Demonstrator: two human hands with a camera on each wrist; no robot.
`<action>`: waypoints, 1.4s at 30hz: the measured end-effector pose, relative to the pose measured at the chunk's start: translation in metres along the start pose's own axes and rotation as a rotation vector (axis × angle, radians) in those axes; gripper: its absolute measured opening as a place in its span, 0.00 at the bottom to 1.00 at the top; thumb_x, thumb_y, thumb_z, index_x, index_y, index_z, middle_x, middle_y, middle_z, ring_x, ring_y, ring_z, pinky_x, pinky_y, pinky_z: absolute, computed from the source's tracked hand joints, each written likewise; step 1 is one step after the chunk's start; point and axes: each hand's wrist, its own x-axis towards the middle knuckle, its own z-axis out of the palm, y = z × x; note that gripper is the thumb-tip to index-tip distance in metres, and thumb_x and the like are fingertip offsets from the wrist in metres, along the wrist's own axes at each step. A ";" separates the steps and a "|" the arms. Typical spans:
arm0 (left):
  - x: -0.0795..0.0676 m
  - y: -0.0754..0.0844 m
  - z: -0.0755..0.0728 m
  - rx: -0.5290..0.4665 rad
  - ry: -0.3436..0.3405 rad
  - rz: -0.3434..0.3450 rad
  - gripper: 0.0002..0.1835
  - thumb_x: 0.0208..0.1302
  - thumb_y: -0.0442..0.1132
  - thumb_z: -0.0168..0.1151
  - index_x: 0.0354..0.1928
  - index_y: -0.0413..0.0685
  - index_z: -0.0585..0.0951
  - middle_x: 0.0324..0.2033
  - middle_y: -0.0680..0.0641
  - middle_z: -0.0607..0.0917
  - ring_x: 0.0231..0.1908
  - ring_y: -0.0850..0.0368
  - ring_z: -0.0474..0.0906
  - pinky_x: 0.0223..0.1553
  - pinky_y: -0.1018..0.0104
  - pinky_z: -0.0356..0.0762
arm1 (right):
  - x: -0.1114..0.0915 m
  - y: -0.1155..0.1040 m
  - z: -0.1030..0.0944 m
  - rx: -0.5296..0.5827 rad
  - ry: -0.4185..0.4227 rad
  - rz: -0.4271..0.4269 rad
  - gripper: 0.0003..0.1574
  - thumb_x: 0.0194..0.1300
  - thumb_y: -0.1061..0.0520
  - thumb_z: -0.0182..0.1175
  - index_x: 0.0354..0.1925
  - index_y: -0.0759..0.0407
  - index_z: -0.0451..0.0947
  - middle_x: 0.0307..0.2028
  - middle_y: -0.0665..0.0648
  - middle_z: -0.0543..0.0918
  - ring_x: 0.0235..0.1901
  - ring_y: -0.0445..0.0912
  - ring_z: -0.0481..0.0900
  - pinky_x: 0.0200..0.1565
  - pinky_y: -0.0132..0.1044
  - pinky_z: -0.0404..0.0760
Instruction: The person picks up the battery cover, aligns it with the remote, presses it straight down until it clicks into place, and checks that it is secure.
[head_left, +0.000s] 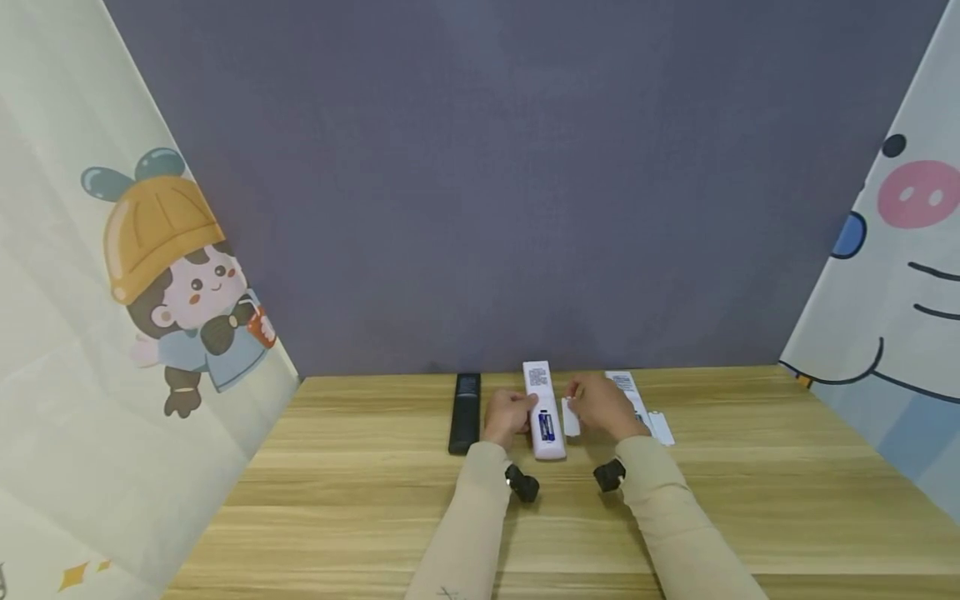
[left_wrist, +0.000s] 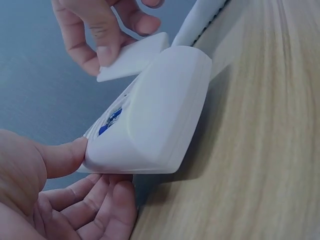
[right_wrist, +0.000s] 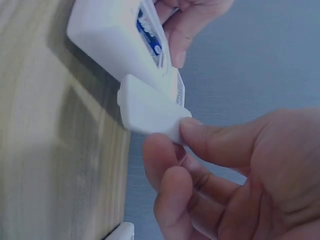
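Observation:
A white remote control [head_left: 550,446] lies back side up on the table, its battery compartment uncovered, with blue batteries [head_left: 547,427] inside. My left hand [head_left: 509,414] grips its left side, the thumb on the edge in the left wrist view. Between thumb and fingers, my right hand [head_left: 600,406] pinches a white battery cover [right_wrist: 152,107]. That cover is held just to the right of the remote in the head view, and the right wrist view shows it close beside the compartment. The right hand partly hides a second white remote [head_left: 622,382] behind it.
A black remote control [head_left: 465,414] lies left of the left hand. Another white battery cover [head_left: 662,427] sits beside the second white remote. The wooden table [head_left: 360,517] ends at a grey-blue back panel [head_left: 480,208], with printed sheets [head_left: 60,375] at the sides.

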 end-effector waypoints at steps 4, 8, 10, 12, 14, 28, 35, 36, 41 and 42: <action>0.001 0.000 0.001 -0.007 -0.009 -0.007 0.15 0.70 0.40 0.65 0.48 0.34 0.86 0.27 0.49 0.84 0.25 0.62 0.76 0.25 0.72 0.78 | -0.001 -0.001 -0.006 0.048 -0.017 -0.023 0.04 0.71 0.60 0.60 0.44 0.58 0.79 0.22 0.60 0.84 0.18 0.48 0.80 0.23 0.37 0.71; 0.001 0.002 0.000 -0.023 -0.022 -0.020 0.15 0.70 0.41 0.65 0.49 0.36 0.86 0.28 0.49 0.85 0.25 0.62 0.77 0.27 0.71 0.78 | 0.000 -0.002 -0.010 0.096 -0.020 -0.041 0.03 0.71 0.61 0.61 0.42 0.58 0.79 0.22 0.64 0.84 0.20 0.55 0.83 0.23 0.36 0.71; 0.001 0.004 0.000 -0.032 -0.030 -0.025 0.15 0.70 0.41 0.65 0.49 0.36 0.86 0.29 0.49 0.86 0.25 0.62 0.77 0.28 0.70 0.79 | 0.000 -0.002 -0.011 0.116 -0.022 -0.053 0.03 0.70 0.61 0.61 0.42 0.58 0.79 0.23 0.64 0.84 0.22 0.58 0.84 0.23 0.36 0.71; 0.000 0.005 0.000 -0.047 -0.036 -0.030 0.15 0.70 0.41 0.65 0.50 0.36 0.86 0.30 0.48 0.87 0.26 0.62 0.78 0.29 0.69 0.80 | 0.000 -0.003 -0.011 0.133 -0.022 -0.063 0.03 0.70 0.62 0.61 0.42 0.59 0.79 0.22 0.63 0.84 0.22 0.59 0.85 0.24 0.36 0.72; 0.000 0.007 -0.001 -0.064 -0.041 -0.040 0.15 0.70 0.41 0.65 0.50 0.37 0.86 0.30 0.48 0.87 0.26 0.62 0.78 0.30 0.68 0.80 | 0.001 -0.003 -0.011 0.147 -0.020 -0.078 0.04 0.69 0.62 0.61 0.42 0.59 0.79 0.21 0.61 0.83 0.23 0.59 0.85 0.24 0.36 0.72; -0.003 0.012 -0.002 -0.111 -0.053 -0.061 0.13 0.70 0.40 0.65 0.48 0.38 0.86 0.27 0.52 0.83 0.25 0.63 0.75 0.31 0.68 0.78 | 0.001 -0.009 -0.010 0.194 -0.042 -0.137 0.02 0.69 0.62 0.62 0.40 0.59 0.80 0.22 0.62 0.84 0.23 0.58 0.85 0.24 0.35 0.74; -0.002 0.011 -0.001 -0.120 -0.051 -0.055 0.12 0.70 0.40 0.65 0.46 0.38 0.87 0.23 0.54 0.79 0.24 0.62 0.73 0.27 0.70 0.73 | 0.002 -0.011 -0.009 0.217 -0.063 -0.145 0.02 0.69 0.63 0.62 0.41 0.58 0.80 0.24 0.66 0.84 0.25 0.62 0.85 0.25 0.36 0.75; -0.002 0.011 -0.001 -0.126 -0.051 -0.056 0.12 0.70 0.40 0.65 0.46 0.38 0.87 0.23 0.54 0.79 0.24 0.61 0.73 0.27 0.70 0.72 | 0.001 -0.011 -0.009 0.220 -0.066 -0.151 0.03 0.69 0.63 0.61 0.41 0.58 0.80 0.24 0.66 0.84 0.24 0.61 0.85 0.25 0.36 0.75; -0.002 0.011 -0.002 -0.132 -0.054 -0.056 0.12 0.70 0.40 0.65 0.46 0.37 0.87 0.21 0.55 0.79 0.24 0.60 0.73 0.27 0.69 0.71 | 0.000 -0.014 -0.011 0.233 -0.084 -0.162 0.03 0.70 0.64 0.62 0.42 0.60 0.81 0.24 0.66 0.84 0.22 0.58 0.83 0.25 0.36 0.75; -0.002 0.011 -0.002 -0.133 -0.055 -0.059 0.12 0.70 0.40 0.65 0.46 0.38 0.87 0.21 0.55 0.79 0.24 0.60 0.73 0.27 0.69 0.71 | -0.001 -0.015 -0.011 0.235 -0.087 -0.163 0.03 0.70 0.64 0.62 0.42 0.60 0.81 0.24 0.66 0.84 0.22 0.57 0.83 0.24 0.36 0.75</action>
